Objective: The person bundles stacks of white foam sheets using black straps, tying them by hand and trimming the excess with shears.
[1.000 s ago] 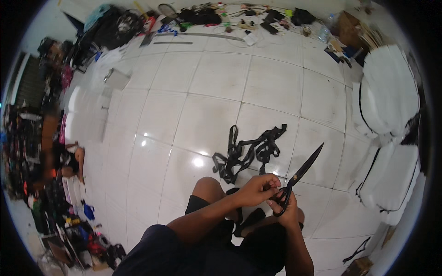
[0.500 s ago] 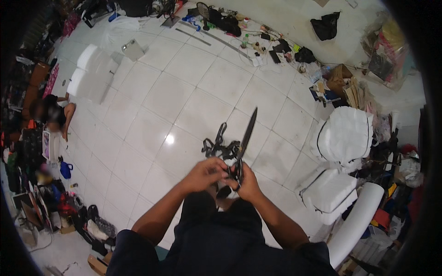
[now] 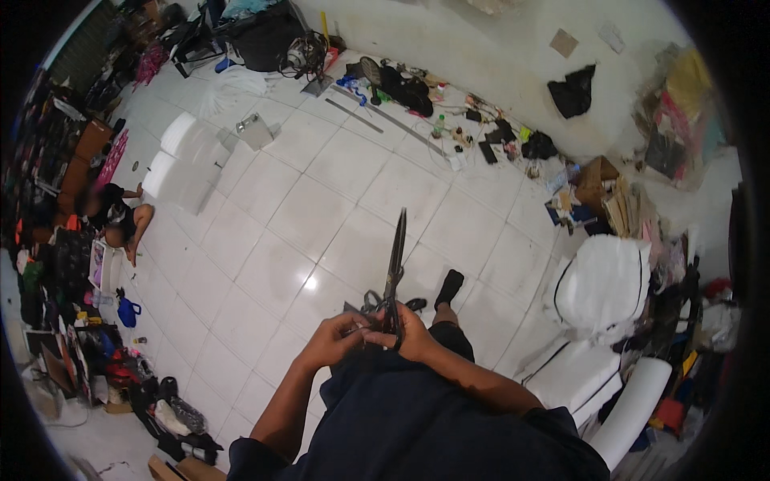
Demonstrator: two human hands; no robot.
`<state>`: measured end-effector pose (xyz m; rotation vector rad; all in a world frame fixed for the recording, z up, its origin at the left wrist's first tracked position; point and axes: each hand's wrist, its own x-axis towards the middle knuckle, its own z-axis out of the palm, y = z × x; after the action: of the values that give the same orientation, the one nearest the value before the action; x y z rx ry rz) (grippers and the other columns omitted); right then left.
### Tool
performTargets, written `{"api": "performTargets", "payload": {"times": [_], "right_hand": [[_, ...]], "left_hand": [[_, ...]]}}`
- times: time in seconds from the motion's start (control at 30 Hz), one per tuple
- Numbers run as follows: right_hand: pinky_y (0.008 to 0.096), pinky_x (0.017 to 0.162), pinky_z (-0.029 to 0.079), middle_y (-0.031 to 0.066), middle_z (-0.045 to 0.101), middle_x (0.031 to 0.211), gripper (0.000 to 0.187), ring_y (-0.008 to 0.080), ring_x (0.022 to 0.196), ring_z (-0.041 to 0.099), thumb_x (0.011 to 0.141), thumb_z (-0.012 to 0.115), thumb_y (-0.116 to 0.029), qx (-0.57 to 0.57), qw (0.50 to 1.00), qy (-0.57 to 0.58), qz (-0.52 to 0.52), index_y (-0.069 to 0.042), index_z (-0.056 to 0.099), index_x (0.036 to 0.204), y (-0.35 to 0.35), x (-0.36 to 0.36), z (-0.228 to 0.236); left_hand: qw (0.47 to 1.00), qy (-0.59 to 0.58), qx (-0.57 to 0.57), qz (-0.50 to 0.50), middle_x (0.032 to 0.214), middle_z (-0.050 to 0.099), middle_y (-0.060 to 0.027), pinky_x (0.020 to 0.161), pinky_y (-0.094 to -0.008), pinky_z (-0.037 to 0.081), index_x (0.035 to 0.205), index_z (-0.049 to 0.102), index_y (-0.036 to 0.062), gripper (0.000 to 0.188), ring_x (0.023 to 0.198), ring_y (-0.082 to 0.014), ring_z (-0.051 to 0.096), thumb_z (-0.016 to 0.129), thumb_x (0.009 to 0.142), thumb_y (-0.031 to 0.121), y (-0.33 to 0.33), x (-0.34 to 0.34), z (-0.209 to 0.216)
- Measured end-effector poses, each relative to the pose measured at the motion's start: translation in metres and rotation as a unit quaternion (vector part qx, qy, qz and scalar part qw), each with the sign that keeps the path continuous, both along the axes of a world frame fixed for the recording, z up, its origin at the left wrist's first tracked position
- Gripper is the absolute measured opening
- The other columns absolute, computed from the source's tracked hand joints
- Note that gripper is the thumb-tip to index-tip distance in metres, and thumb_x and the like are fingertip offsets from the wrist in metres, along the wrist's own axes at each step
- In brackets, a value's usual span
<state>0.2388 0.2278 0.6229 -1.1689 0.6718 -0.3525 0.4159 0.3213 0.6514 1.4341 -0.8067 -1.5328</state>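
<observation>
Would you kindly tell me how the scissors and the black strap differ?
The scissors are long, straight and pointed; the black strap is crumpled into loops. The scissors are held up in the right hand; the strap's visible loops seem to lie on the floor. Both look dark.

Your grip, partly hidden
Your right hand (image 3: 415, 337) covers part of the handles of the scissors (image 3: 393, 280); whether your left hand (image 3: 334, 338) pinches anything is too small to tell. Your hands partly block the black strap (image 3: 372, 302); how much touches the floor (image 3: 337, 232) is unclear. Along the floor's left edge, clutter (image 3: 68, 252) blurs; a brown box (image 3: 199, 470) is cut off below.
</observation>
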Motion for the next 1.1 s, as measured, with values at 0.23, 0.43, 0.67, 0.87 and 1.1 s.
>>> {"api": "performTargets", "payload": {"times": [0.23,0.43,0.67,0.87,1.1], "right_hand": [[0.0237,0.065,0.047,0.0007,0.057,0.080,0.030,0.0087,0.075,0.056,0.080,0.075,-0.016,-0.026,0.998,0.049,-0.012,-0.004,0.051,0.095,-0.175,-0.016,-0.016],[0.0230,0.065,0.046,0.0003,0.054,0.082,0.025,0.0088,0.075,0.053,0.082,0.070,-0.005,-0.117,0.976,0.033,-0.178,-0.007,0.048,0.093,-0.367,-0.048,-0.022],[0.0237,0.064,0.044,0.0017,0.051,0.081,0.027,0.0104,0.071,0.050,0.082,0.071,-0.009,-0.269,0.932,0.050,-0.240,-0.006,0.046,0.092,-0.534,-0.018,-0.061],[0.0306,0.070,0.047,0.0065,0.056,0.082,0.028,0.0179,0.075,0.056,0.080,0.072,-0.010,-0.362,0.918,0.124,-0.107,-0.003,0.048,0.094,-0.543,0.088,-0.064],[0.0315,0.070,0.047,0.0079,0.058,0.079,0.027,0.0190,0.074,0.057,0.080,0.072,-0.016,-0.361,0.927,0.087,0.054,-0.002,0.051,0.090,-0.546,0.259,-0.107]], "left_hand": [[0.948,-0.280,0.079,-0.132,0.083,0.068,-0.0115,0.067,-0.0325,0.049,0.099,0.059,0.0039,0.027,0.077,-0.0195,0.065,0.068,0.084,0.023,-0.124,-0.008,-0.011],[0.872,-0.356,0.284,0.179,0.091,0.069,-0.0175,0.071,-0.0341,0.052,0.098,0.065,0.0007,0.026,0.082,-0.0234,0.066,0.064,0.072,0.005,-0.003,0.115,-0.128],[0.475,-0.650,0.400,0.437,0.083,0.064,-0.0101,0.072,-0.0313,0.047,0.093,0.065,0.0049,0.020,0.078,-0.0197,0.059,0.059,0.083,0.021,0.215,0.188,0.025],[0.433,-0.591,0.000,0.681,0.103,0.058,-0.0099,0.078,-0.0357,0.048,0.116,0.054,0.0004,0.033,0.085,-0.0199,0.056,0.050,0.094,0.024,0.116,0.168,0.207],[0.396,-0.720,0.078,0.565,0.095,0.056,-0.0066,0.080,-0.0333,0.044,0.113,0.054,0.0036,0.025,0.086,-0.0203,0.053,0.048,0.094,0.019,0.034,0.244,0.182]]}}
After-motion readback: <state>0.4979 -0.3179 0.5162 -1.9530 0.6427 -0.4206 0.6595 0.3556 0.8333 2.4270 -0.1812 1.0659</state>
